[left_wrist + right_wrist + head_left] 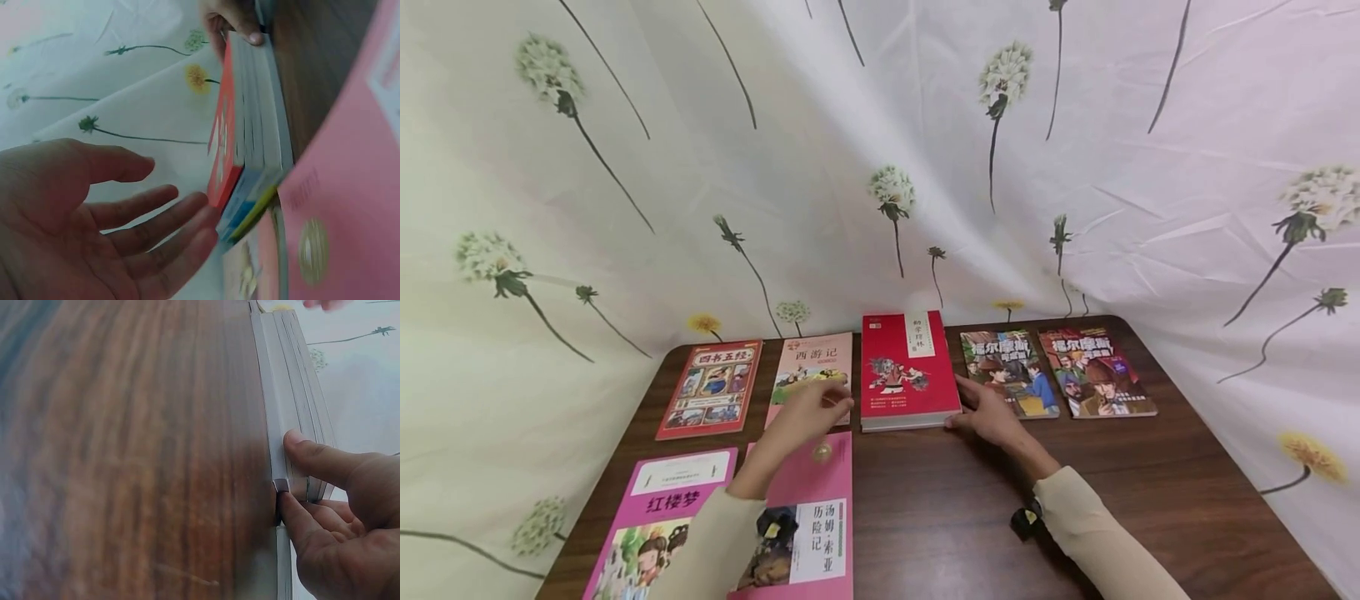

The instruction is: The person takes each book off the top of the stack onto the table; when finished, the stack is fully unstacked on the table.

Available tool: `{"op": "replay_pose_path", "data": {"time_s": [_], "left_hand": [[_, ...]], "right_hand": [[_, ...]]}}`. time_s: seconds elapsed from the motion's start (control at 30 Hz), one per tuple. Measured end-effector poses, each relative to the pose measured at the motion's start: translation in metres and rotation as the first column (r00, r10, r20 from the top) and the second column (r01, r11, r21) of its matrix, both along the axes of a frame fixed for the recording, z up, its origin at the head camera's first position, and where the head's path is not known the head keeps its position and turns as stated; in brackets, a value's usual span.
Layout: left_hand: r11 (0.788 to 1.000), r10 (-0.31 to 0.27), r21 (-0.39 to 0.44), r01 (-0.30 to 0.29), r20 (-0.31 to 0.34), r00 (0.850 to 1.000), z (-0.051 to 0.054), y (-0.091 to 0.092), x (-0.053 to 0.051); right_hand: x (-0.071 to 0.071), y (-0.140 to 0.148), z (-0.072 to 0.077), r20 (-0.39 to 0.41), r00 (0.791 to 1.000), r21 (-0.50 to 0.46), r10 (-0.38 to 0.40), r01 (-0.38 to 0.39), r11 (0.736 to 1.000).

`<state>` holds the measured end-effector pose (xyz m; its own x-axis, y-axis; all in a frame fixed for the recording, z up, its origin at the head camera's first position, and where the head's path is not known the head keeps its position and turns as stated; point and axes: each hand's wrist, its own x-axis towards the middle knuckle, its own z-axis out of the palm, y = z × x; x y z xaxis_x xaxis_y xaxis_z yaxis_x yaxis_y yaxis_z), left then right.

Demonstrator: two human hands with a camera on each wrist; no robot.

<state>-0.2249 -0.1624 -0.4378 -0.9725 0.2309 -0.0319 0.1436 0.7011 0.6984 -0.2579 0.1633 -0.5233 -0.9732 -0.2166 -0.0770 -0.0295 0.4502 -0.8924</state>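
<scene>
A thick stack of books with a red cover on top (901, 367) lies at the back middle of the table. My right hand (992, 414) grips its near right corner; in the right wrist view the thumb (306, 449) lies on the page edges and the fingers bend round the side. My left hand (808, 412) is just left of the stack, over a pale pink book (811, 358). In the left wrist view its fingers (156, 222) are spread and loosely extended, with nothing held. Blue and yellow spines (253, 212) show below the red cover there.
A red comic-style book (711, 389) lies at the back left. Nearer are a purple-edged book (662, 508) and a bright pink book (831, 475). Two detective books, one (1011, 375) beside the other (1097, 372), lie right of the stack. A dandelion-print cloth (820, 167) hangs behind the table.
</scene>
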Motion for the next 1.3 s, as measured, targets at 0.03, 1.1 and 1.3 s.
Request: {"op": "replay_pose_path", "data": {"time_s": [0.03, 1.1, 1.3], "left_hand": [[0.999, 0.003, 0.034, -0.003, 0.021, 1.000, 0.000, 0.003, -0.006], [0.928, 0.327, 0.139, -0.346, 0.138, 0.935, -0.053, 0.049, -0.077], [0.918, 0.342, 0.144, -0.370, 0.186, 0.921, -0.052, 0.048, -0.079]], "right_hand": [[0.000, 0.000, 0.000, -0.001, 1.000, 0.001, 0.002, -0.002, 1.000], [0.000, 0.002, -0.001, -0.041, 0.999, 0.033, -0.016, 0.018, 0.999], [-0.001, 0.003, -0.001, -0.045, 0.999, 0.050, -0.018, 0.020, 0.999]]}}
